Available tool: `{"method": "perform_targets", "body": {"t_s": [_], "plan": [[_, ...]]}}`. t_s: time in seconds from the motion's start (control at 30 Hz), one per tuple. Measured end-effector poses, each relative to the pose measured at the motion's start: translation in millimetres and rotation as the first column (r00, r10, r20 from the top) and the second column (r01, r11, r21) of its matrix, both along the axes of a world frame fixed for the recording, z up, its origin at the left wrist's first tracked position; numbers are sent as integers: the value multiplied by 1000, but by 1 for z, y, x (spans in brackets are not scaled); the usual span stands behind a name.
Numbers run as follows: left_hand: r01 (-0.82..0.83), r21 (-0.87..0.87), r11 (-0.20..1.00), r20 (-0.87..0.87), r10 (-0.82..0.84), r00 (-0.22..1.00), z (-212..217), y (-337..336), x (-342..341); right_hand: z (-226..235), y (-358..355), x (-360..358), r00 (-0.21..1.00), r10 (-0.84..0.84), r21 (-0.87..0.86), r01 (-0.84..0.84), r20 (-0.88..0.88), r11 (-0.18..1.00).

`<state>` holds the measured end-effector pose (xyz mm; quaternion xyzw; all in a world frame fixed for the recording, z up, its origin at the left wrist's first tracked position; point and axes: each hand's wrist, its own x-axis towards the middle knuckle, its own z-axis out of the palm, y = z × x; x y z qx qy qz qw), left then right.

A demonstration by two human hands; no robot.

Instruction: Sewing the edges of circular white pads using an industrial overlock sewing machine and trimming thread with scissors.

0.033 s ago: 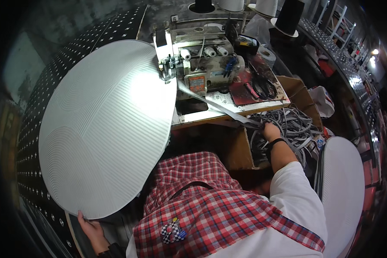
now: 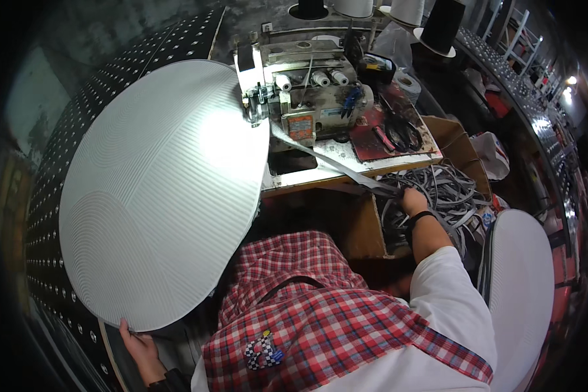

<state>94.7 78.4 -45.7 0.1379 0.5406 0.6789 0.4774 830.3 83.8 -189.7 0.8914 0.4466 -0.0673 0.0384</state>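
Observation:
A large white round fabric panel [image 2: 157, 189] with ribbed curved patterns lies at the left, its upper right edge under the head of a sewing machine [image 2: 326, 98]. At the panel's lower rim, my left hand [image 2: 142, 349] grips the edge, one finger on top and the rest partly hidden. My right hand [image 2: 413, 201] is closed around a grey fabric strip [image 2: 353, 173], which runs taut from the machine across the table's front edge. Below that hand, a cardboard box [image 2: 366, 228] holds a tangle of grey strips [image 2: 447, 193].
On the table, scissors [image 2: 402, 134] lie over a red mat [image 2: 372, 145]. Thread cones [image 2: 438, 29] stand at the back. More white round panels [image 2: 519, 287] lean at my right side. A perforated black table [image 2: 46, 242] extends along the left.

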Motion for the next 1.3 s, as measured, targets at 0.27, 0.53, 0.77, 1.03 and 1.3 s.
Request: {"method": "perform_targets", "body": {"t_s": [0.27,0.53,0.77,1.03,1.3], "plan": [[341,-66,938,-28,-344,939,5,1,15,-28,-6,40,981,-184,-33,187,65,982],[-1,-15,1000,-80,0,997,13,25,3,-74,8,50,978,207,-259,-203,-11,944],[355,-137,925,13,-356,934,20,12,27,-133,-2,17,680,732,-361,-694,-45,623],[-21,-147,989,-94,8,996,54,30,72,-112,-5,79,874,476,-304,-483,-103,821],[233,-290,928,-39,-255,966,34,22,90,-66,-67,260,987,28,-303,-76,-158,950]]}}
